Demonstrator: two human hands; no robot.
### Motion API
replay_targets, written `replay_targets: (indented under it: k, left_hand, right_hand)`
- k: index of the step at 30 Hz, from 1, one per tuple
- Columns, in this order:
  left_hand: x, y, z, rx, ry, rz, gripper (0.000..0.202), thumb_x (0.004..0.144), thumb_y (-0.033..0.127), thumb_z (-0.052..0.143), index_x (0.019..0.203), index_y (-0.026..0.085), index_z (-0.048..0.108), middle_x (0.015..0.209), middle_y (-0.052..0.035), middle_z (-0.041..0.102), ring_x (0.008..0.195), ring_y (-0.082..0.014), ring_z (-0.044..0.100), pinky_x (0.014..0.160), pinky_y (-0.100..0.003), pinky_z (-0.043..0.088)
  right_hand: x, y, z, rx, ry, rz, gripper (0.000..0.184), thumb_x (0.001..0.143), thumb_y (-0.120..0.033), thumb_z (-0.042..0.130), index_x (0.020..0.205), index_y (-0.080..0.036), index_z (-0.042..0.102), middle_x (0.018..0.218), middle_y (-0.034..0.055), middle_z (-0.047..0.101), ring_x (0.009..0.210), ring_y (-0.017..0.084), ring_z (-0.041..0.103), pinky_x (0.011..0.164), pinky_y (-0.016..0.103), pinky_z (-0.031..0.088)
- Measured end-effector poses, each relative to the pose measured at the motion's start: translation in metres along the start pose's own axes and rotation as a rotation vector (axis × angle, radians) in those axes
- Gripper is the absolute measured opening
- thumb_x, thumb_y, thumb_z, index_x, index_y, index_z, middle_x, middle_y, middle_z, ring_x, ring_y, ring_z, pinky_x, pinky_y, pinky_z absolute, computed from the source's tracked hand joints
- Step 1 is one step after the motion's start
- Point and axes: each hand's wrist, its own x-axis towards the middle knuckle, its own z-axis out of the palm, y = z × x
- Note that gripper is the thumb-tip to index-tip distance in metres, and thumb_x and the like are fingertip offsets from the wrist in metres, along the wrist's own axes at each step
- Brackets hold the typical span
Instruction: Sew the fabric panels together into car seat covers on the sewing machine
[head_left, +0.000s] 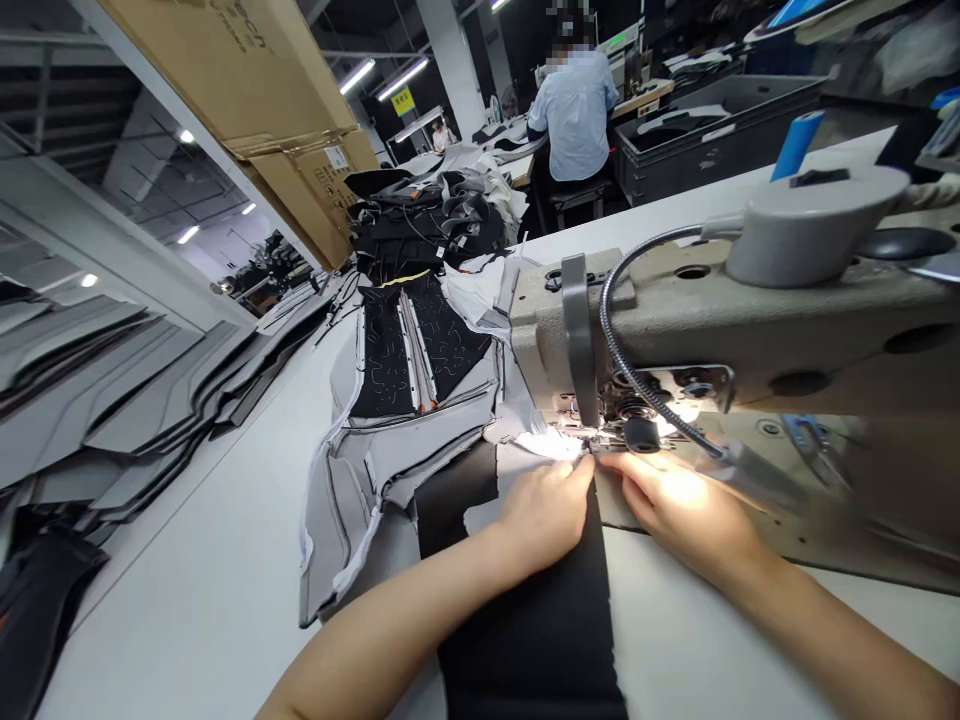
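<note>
Currently black cloth (525, 640) runs from the table's (225, 560) near edge to the sewing machine (750, 330); left hand (544, 510) on it, right hand (679, 500) beside, can't tell either grip. Lamp hose (604, 300) crosses machine front; grey cover (420, 445) crowds left. Box (225, 80) lettering: "ech" legible.

Cardboard box (262, 100) — tilted lettering ending in "ech", yellow sign (403, 101) — characters too small to read

Your black panel (525, 640), ragged along its right edge, runs from the near side to the sewing machine (712, 340); your gray-and-black cover (435, 430) spreads creased, farther left.
</note>
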Motion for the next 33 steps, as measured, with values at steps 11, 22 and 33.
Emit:
replay_targets:
  k: [11, 22, 33]
  left_hand:
    - [-0.005, -0.007, -0.005, -0.016, -0.017, 0.096, 0.039, 0.087, 0.017, 0.038, 0.125, 0.013, 0.046, 0.094, -0.0102, 0.066, 0.08, -0.0248, 0.065, 0.068, -0.034, 0.052]
    - [0.003, -0.012, -0.018, -0.037, -0.096, 0.104, 0.04, 0.086, 0.017, 0.038, 0.123, 0.015, 0.05, 0.089, -0.0122, 0.067, 0.077, -0.0266, 0.065, 0.067, -0.036, 0.051]
    - [-0.005, 0.013, 0.008, 0.081, -0.048, -0.116, 0.057, 0.085, 0.01, 0.036, 0.142, 0.002, 0.028, 0.083, -0.0155, 0.066, 0.074, -0.0255, 0.066, 0.061, -0.032, 0.053]
  right_hand:
    - [0.003, -0.004, 0.005, -0.126, -0.086, -0.022, 0.034, 0.088, -0.019, 0.038, 0.111, -0.027, 0.063, 0.095, 0.0044, 0.066, 0.071, 0.018, 0.061, 0.061, 0.029, 0.044]
    - [0.004, 0.0, 0.002, -0.046, -0.05, -0.024, 0.033, 0.089, -0.02, 0.037, 0.107, -0.027, 0.064, 0.09, 0.0019, 0.067, 0.071, 0.016, 0.06, 0.068, 0.029, 0.044]
    - [0.005, -0.024, 0.004, -0.387, -0.158, 0.007, 0.038, 0.085, -0.015, 0.045, 0.119, -0.026, 0.059, 0.089, 0.0073, 0.062, 0.065, 0.018, 0.056, 0.049, 0.025, 0.033]
